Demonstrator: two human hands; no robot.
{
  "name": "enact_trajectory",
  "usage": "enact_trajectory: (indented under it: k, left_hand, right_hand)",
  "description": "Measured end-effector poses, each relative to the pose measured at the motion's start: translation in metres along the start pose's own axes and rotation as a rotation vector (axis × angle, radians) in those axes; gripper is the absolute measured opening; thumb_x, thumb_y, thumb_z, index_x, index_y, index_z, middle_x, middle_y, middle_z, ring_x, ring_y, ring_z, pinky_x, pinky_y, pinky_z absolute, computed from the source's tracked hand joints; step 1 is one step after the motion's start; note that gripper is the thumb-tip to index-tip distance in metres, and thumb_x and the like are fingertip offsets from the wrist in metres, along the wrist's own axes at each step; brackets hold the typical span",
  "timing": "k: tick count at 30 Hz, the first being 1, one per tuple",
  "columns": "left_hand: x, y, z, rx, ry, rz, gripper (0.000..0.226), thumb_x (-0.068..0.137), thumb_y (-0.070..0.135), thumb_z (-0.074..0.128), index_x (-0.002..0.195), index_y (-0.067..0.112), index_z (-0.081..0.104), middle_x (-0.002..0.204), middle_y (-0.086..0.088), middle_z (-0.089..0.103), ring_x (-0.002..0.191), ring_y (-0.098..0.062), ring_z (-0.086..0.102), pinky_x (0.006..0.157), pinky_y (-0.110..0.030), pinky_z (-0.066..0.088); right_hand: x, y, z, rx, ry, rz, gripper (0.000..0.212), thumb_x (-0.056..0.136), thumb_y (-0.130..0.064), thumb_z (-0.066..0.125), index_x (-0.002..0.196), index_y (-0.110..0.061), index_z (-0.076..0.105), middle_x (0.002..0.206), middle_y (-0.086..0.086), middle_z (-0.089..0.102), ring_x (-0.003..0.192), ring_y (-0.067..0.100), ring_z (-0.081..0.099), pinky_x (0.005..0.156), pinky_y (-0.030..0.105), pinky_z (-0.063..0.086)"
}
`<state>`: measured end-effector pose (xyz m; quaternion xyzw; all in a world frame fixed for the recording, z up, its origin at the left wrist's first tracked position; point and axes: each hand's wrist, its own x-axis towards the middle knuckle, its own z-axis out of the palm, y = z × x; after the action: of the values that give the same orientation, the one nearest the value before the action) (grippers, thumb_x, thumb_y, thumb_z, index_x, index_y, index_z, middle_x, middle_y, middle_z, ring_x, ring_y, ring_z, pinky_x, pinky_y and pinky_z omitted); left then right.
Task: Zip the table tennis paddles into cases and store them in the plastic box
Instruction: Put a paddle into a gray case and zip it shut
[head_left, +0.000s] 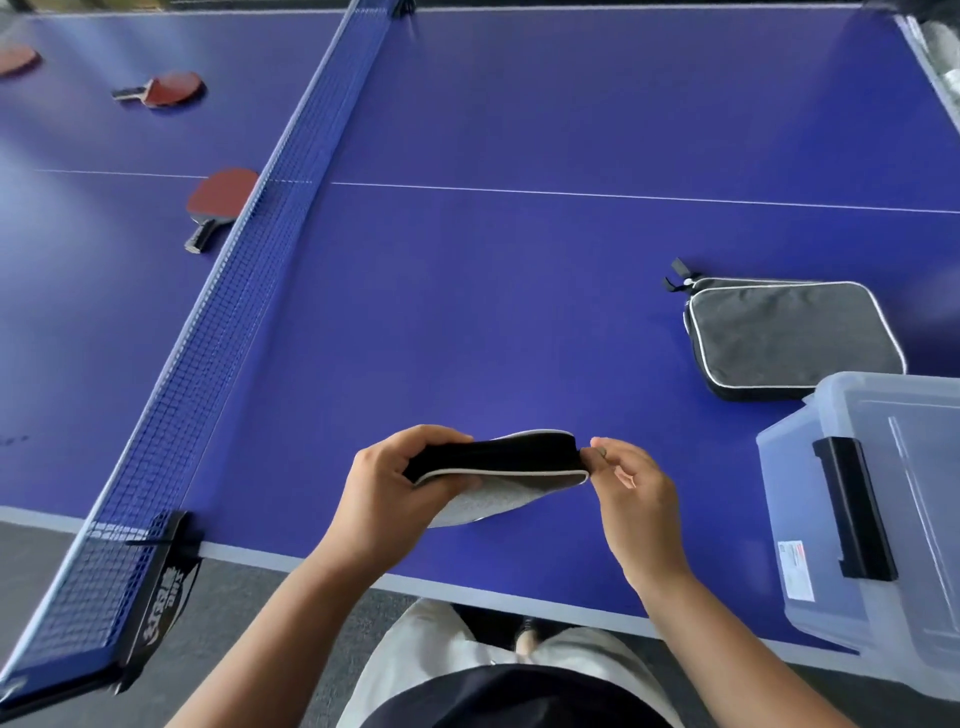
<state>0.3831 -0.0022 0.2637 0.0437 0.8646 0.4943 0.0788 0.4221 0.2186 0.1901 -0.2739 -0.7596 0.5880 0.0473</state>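
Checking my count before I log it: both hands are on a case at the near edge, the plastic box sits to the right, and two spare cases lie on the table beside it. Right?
Not quite. The head view shows only one spare case lying beside the plastic box, not two. The rest holds: the left hand and right hand hold the case at the near edge.

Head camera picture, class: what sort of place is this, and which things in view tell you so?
Most likely a games or sports room. A blue table tennis table with a net fills the view, red paddles lie beyond the net, and both hands hold a paddle case.
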Motion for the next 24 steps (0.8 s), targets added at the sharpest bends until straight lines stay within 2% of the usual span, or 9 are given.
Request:
enact_trajectory:
  k: [1,4,7,9,12,15,19,21,24]
  left_hand:
    - [0.001,-0.001,-0.002,-0.001,-0.003,-0.002,0.044,0.073,0.003,0.082,0.086,0.042,0.069,0.084,0.024,0.072,0.083,0.002,0.067,0.072,-0.006,0.044]
    - [0.008,-0.004,-0.009,-0.014,-0.018,-0.002,0.041,0.073,0.007,0.084,0.087,0.043,0.069,0.085,0.024,0.072,0.085,0.002,0.067,0.074,-0.007,0.045]
    - [0.017,-0.005,-0.014,-0.033,-0.072,0.021,0.040,0.074,0.009,0.084,0.090,0.042,0.068,0.087,0.025,0.072,0.085,0.002,0.067,0.074,-0.008,0.045]
    - [0.026,-0.008,-0.019,-0.063,-0.145,0.036,0.041,0.075,0.010,0.084,0.092,0.043,0.068,0.088,0.025,0.072,0.085,0.002,0.068,0.075,-0.009,0.047]
    - [0.039,-0.023,-0.030,-0.083,-0.189,0.033,0.047,0.071,0.021,0.088,0.104,0.045,0.065,0.101,0.024,0.070,0.098,0.005,0.065,0.083,-0.011,0.047]
    - [0.051,-0.062,-0.049,-0.021,-0.131,-0.003,0.081,0.063,0.041,0.090,0.131,0.047,0.046,0.132,0.030,0.049,0.125,0.013,0.042,0.097,-0.002,0.032]
    - [0.058,-0.132,-0.071,-0.099,-0.092,-0.268,0.116,0.053,0.061,0.084,0.150,0.037,0.025,0.151,0.017,0.027,0.139,0.000,0.029,0.112,-0.023,0.031]
    - [0.062,-0.160,-0.079,-0.204,-0.100,-0.415,0.127,0.049,0.061,0.086,0.153,0.035,0.018,0.149,0.016,0.028,0.138,-0.005,0.032,0.111,-0.027,0.035]
    - [0.076,-0.185,-0.092,-0.453,-0.089,-0.502,0.126,0.051,0.044,0.095,0.150,0.045,0.018,0.133,0.023,0.048,0.123,-0.001,0.051,0.090,-0.020,0.047]
  right_hand:
    - [-0.001,-0.002,-0.001,-0.079,-0.001,-0.099,0.011,0.092,-0.023,0.068,0.100,-0.029,0.072,0.119,-0.014,0.064,0.115,0.000,0.057,0.102,0.033,0.046]
    - [-0.002,-0.018,-0.004,-0.191,-0.081,-0.482,0.046,0.091,-0.030,0.068,0.134,-0.017,0.057,0.137,-0.007,0.054,0.131,0.004,0.046,0.107,0.017,0.036]
    - [0.003,-0.038,0.004,-0.428,-0.383,-0.764,0.072,0.081,-0.051,0.069,0.142,-0.019,0.048,0.140,-0.007,0.052,0.134,0.009,0.045,0.109,0.022,0.035]
    - [0.012,-0.048,0.020,-0.595,-0.488,-0.838,0.077,0.076,-0.057,0.069,0.142,-0.026,0.046,0.137,-0.012,0.055,0.124,0.009,0.052,0.101,0.029,0.041]
    - [0.020,-0.062,0.046,-0.642,-0.501,-0.786,0.064,0.076,-0.057,0.066,0.133,-0.036,0.048,0.116,-0.018,0.065,0.100,0.008,0.061,0.083,0.028,0.044]
    - [0.023,-0.076,0.064,-0.533,-0.456,-0.630,0.044,0.080,-0.051,0.070,0.120,-0.038,0.057,0.107,-0.019,0.065,0.094,0.004,0.060,0.081,0.025,0.048]
    - [0.031,-0.092,0.092,-0.397,-0.373,-0.313,0.035,0.078,-0.035,0.081,0.103,-0.052,0.063,0.100,-0.030,0.066,0.095,-0.005,0.062,0.081,0.015,0.047]
    - [0.039,-0.100,0.108,-0.301,-0.337,-0.213,0.034,0.080,-0.029,0.080,0.099,-0.051,0.063,0.092,-0.026,0.070,0.086,-0.004,0.064,0.070,0.012,0.049]
    - [0.054,-0.109,0.137,-0.159,-0.265,-0.066,0.022,0.082,-0.026,0.077,0.097,-0.039,0.069,0.087,-0.017,0.072,0.078,0.001,0.066,0.064,0.017,0.050]
